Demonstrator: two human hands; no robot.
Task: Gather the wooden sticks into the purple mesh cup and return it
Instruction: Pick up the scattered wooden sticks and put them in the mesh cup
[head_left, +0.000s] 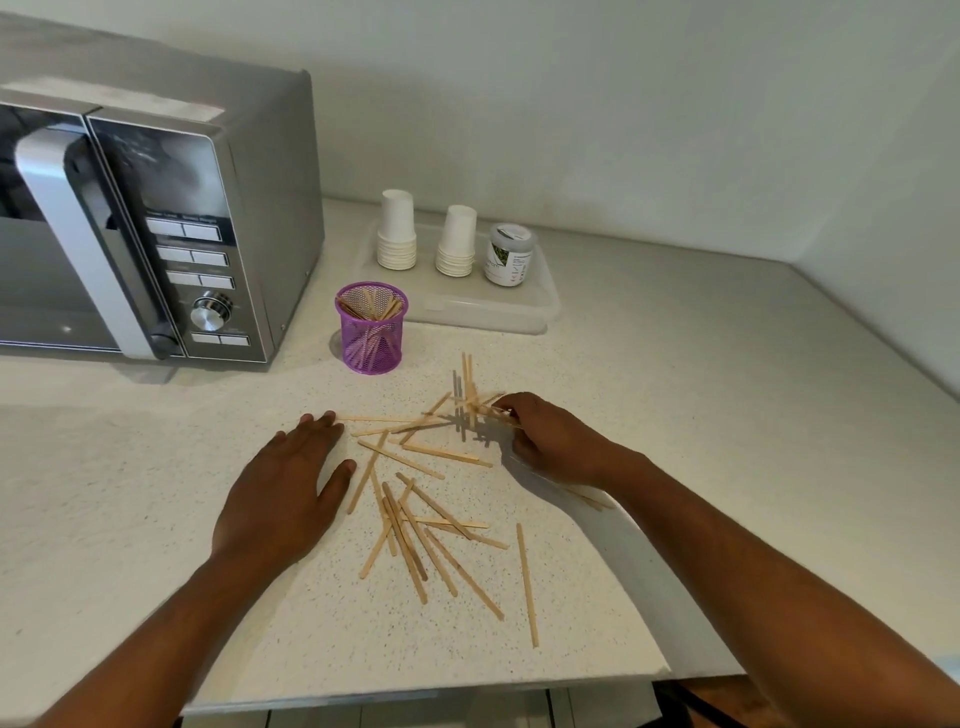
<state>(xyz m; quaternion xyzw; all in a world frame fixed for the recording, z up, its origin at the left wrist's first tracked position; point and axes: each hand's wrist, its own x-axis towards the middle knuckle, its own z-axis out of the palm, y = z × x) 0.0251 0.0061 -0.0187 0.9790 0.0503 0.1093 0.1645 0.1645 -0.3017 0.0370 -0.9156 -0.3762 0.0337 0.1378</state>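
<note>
Head view: right hand (545, 441) clenched on a few wooden sticks (415, 525), rest scattered on counter (727, 415); left hand (280, 493) flat, released. Purple mesh cup (371, 328) beside microwave (156, 223), partly filled. Sticks look light, stiff, thin: pinch mid-length, bundle them.

Two bare forearms enter from the lower edge, uncovered from elbow to wrist, with no sleeve cuff reaching into view. The bare left hand (283, 486) wears no glove, ring, watch or band. The bare right hand (545, 441) is likewise without jewellery or covering. The fingers (322, 423) of the left hand show short, pale nails at their tips.
</note>
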